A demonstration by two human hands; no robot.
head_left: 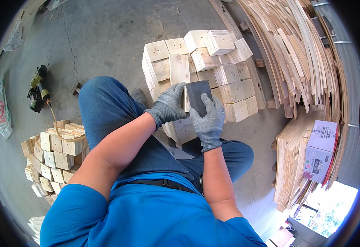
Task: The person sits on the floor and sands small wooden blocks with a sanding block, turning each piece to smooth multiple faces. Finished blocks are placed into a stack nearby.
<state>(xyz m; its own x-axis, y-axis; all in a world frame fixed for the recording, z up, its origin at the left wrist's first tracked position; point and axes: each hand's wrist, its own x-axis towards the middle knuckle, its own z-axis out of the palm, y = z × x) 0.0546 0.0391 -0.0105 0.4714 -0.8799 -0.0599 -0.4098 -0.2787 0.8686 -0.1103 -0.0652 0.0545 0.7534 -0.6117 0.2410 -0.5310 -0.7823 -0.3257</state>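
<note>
I hold a block with a flat dark grey face (198, 94) in front of me, over the near side of a stack of wooden blocks (235, 91). A pale wood edge shows along its left side. My left hand (169, 103), in a grey knit glove, grips that left side. My right hand (208, 117), gloved the same way, is closed round the lower right side, its fingers lying on the dark face. The block's underside is hidden. Just beyond the hands, a pale board (179, 69) lies on the stack.
Another pile of wooden blocks (58, 158) stands at my left, with a hose (62, 138) across it leading to a green and black air nailer (36, 88) on the floor. Long wood strips (278, 49) are heaped at right. A carton (320, 150) rests on stacked boards (293, 158).
</note>
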